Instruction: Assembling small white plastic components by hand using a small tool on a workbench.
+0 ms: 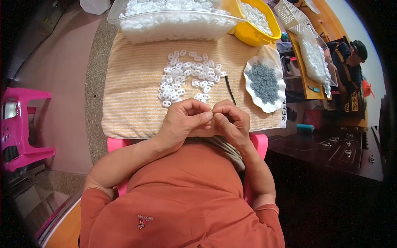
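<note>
My left hand [182,123] and my right hand [235,125] meet at the near edge of a striped towel [132,91]. Thumb and fingers of each are pinched closed, tip to tip; whatever lies between them is too small or hidden to name. Just beyond them is a loose heap of white oval plastic pieces with two holes [177,78]. A thin black stick [230,91] lies to the right of the heap. Farther right, a white wavy-rimmed plate [248,84] carries a pile of small grey pieces [264,82].
At the towel's far side stands a clear bin [178,18] full of white pieces, beside a yellow basin [252,38] of more. A pink stool [29,124] is on the left floor. Another person [347,62] sits at a side table [304,62] bearing another bin [316,58].
</note>
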Available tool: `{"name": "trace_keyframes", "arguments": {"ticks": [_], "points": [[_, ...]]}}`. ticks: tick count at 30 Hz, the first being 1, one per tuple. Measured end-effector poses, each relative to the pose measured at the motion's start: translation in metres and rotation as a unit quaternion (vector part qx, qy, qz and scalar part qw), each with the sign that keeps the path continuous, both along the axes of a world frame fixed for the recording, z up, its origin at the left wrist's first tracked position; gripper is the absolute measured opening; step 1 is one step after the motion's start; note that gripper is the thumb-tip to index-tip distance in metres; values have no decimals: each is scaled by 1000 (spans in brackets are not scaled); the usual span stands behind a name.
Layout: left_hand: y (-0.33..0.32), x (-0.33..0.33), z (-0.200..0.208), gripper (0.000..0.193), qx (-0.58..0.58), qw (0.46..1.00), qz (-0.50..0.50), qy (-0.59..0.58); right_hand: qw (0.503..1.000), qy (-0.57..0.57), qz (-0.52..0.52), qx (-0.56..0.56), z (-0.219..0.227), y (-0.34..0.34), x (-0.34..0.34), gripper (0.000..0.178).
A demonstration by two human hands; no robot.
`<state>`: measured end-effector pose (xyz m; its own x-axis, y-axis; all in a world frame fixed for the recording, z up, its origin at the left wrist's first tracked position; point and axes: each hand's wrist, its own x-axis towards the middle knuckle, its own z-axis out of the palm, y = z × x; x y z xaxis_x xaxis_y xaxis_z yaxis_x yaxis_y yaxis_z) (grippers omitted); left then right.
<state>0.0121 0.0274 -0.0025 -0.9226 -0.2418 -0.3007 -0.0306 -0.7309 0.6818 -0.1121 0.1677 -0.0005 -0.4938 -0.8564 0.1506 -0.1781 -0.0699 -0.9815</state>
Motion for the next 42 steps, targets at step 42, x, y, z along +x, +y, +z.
{"name": "trace_keyframes", "arguments": {"ticks": [42], "points": [[1,-1,-3,19,18,999,2,-30,993,-96,-53,50,4,-2,6,9]]}}
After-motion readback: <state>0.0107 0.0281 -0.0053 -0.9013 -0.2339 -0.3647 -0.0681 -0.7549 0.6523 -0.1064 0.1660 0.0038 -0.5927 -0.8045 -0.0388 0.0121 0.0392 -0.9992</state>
